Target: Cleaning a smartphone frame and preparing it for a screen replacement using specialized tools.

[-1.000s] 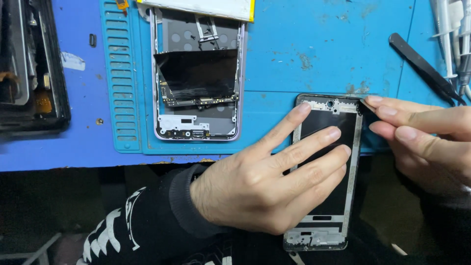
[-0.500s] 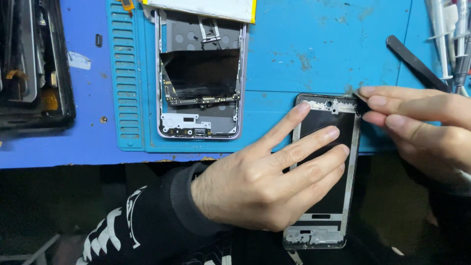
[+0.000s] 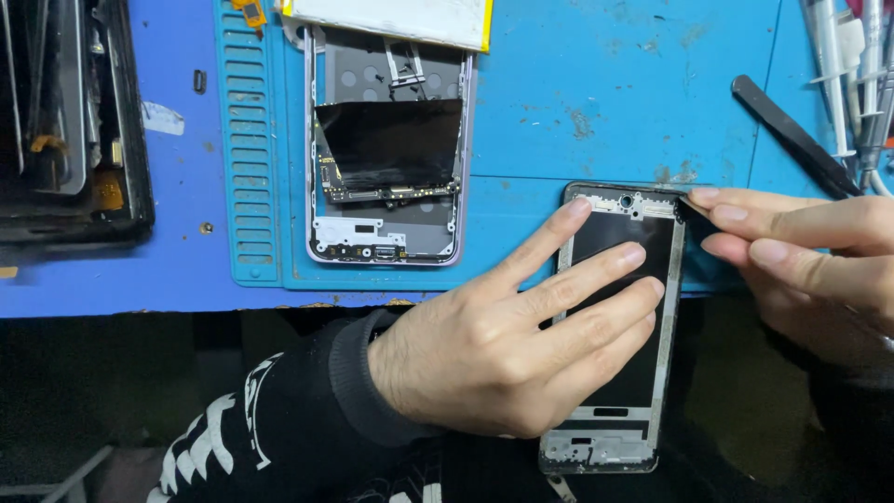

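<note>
A person's left hand (image 3: 498, 349) lies flat, fingers spread apart, across a phone screen frame (image 3: 615, 326) that hangs half off the near edge of a blue work mat (image 3: 596, 102). The frame's far end rests on the mat while its near end juts out over the dark space below the bench. Four fingers press on the black panel, the index fingertip reaching up to the frame's far left corner.

The right hand (image 3: 810, 270) comes in from the right, its fingers drawn together at the frame's far right corner. The fingertips appear to pinch something thin and dark against that corner, though what it is cannot be told.

Farther left on the mat lies an opened phone body (image 3: 386, 168), its circuit board exposed and a black sheet laid across its middle. A white flat pack with a yellow edge (image 3: 391, 19) overlaps its far end. Black tweezers (image 3: 792, 135) lie at an angle far right, just beyond the right hand, beside a cluster of white tools (image 3: 852, 74). A dark tray of parts (image 3: 65, 121) sits at far left.
</note>
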